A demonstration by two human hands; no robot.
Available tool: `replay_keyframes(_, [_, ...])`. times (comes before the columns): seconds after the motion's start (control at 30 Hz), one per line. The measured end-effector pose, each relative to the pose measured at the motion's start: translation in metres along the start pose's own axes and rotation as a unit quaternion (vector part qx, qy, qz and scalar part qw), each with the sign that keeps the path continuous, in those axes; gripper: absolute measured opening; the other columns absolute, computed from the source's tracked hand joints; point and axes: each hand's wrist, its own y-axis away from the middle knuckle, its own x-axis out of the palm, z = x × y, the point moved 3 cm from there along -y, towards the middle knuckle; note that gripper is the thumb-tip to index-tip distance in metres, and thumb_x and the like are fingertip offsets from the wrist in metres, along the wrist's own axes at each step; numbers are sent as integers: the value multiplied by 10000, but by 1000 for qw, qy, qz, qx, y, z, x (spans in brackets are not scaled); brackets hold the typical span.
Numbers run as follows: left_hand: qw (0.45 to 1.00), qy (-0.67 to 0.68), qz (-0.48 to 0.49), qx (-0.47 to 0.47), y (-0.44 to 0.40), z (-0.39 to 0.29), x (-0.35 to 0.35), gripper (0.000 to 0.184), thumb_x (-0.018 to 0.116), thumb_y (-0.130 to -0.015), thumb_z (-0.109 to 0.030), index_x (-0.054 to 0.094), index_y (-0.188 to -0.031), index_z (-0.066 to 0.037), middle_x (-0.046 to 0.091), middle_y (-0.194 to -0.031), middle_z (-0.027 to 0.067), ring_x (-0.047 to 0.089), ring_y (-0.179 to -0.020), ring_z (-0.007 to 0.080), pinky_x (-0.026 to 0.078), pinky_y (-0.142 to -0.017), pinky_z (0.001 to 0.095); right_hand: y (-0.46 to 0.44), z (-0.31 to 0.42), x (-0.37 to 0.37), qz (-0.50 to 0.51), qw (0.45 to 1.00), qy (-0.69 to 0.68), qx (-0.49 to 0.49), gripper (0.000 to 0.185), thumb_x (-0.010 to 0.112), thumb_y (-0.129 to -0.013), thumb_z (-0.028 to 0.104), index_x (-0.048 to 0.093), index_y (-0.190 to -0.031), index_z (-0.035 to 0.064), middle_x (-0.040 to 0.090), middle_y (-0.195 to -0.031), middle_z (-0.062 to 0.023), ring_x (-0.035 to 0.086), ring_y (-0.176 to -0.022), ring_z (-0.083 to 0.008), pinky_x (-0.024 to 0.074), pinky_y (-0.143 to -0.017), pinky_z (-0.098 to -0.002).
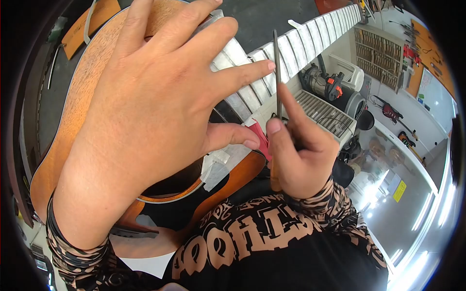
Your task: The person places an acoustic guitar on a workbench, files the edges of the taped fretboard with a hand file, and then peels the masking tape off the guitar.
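Observation:
An acoustic guitar point(73, 121) lies across my lap, its neck running to the upper right. Pale masking tape point(310, 41) covers the fretboard between the dark frets. My right hand point(306, 155) is closed around the wooden handle of a slim metal file point(277, 58), whose blade points up across the neck's near edge. Spread over the guitar's top, my left hand point(155, 102) has its index fingertip at the file's blade; whether it presses on it I cannot tell. That hand hides much of the body and part of the soundhole point(170, 182). Torn tape point(216, 169) sticks near the soundhole.
A red piece point(259, 133) shows beside the fretboard's end. Beyond the neck stand a vacuum cleaner point(327, 85) and a rack of slats point(378, 53). Tools hang on a wooden board point(432, 53). Electric guitars point(391, 111) hang on the right wall.

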Motion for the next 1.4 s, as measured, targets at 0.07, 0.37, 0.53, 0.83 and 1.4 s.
replay_keyframes(0.07, [1000,0,0,0,0,1,0,736,607,-588,-710,667,-1249,-393,504,-1413,65,376,-1392,324,240,-1136,619,-10,-2,2,3,988,-123,93,449,652,-934,56,566,-1372,5,630,-667,1,483,-518,-12,409,-523,-174])
replay_keyframes(0.37, [1000,2,-1,4,0,2,1,741,606,-586,-714,664,-1253,-397,511,-1403,66,383,-1387,324,243,-1134,620,-2,0,-10,1,942,-296,159,500,638,-952,78,490,-1414,-45,599,-629,13,494,-503,-26,402,-480,-191])
replay_keyframes(0.53, [1000,0,0,6,-2,2,1,744,606,-585,-717,662,-1256,-399,514,-1397,66,387,-1384,324,244,-1132,620,11,0,-10,19,994,-76,81,455,690,-862,-16,601,-1306,-58,630,-669,38,453,-573,28,362,-543,-142])
replay_keyframes(0.83, [1000,0,2,9,-4,2,2,750,605,-583,-722,658,-1260,-404,521,-1386,66,394,-1379,325,246,-1130,621,-31,10,-3,-2,910,-356,212,538,532,-1007,232,413,-1468,-19,541,-612,-23,435,-372,-67,353,-365,-196])
replay_keyframes(1.4, [1000,-9,14,20,-18,4,4,761,603,-579,-731,652,-1268,-412,534,-1367,67,407,-1369,325,251,-1126,623,-8,-5,-20,22,996,-30,76,432,673,-891,41,612,-1314,-21,537,-597,56,434,-568,19,381,-548,-155])
